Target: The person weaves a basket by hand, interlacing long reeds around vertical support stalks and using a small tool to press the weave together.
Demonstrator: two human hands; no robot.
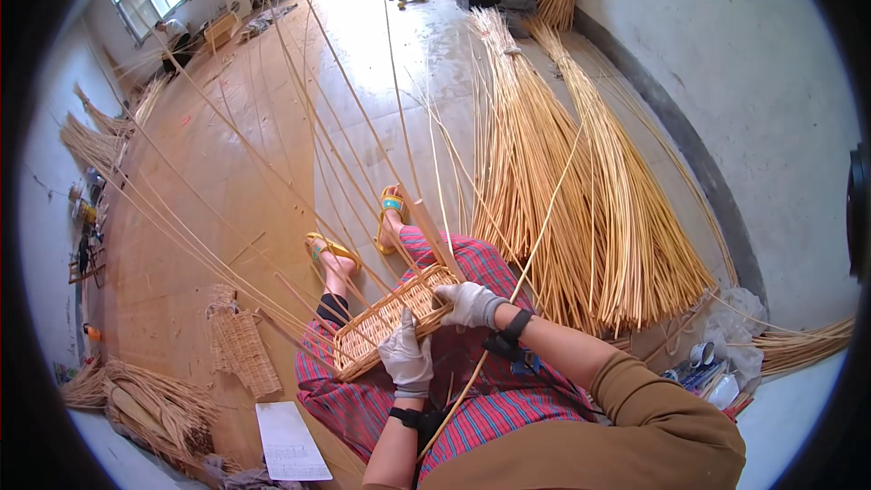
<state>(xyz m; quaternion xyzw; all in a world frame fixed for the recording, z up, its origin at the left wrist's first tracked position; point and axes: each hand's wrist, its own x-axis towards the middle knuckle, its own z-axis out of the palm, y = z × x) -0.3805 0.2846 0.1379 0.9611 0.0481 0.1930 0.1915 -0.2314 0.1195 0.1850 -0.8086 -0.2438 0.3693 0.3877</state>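
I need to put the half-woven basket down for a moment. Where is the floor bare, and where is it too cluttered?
Bare floor lies to the left, between the long splayed canes and the finished woven panel. The right is crowded: willow bundles fill it up to the wall. The lap is taken: the left hand and right hand hold the basket there.

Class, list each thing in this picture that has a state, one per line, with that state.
woven basket base: unfinished, flat on the lap, long stakes sticking out.
left hand: gloved, pressing on the basket's near edge.
right hand: gloved, gripping the basket's right end.
wicker bundles: tied at the top, fanned out on the floor.
finished woven piece: lying flat on the floor.
sheet of paper: lying flat.
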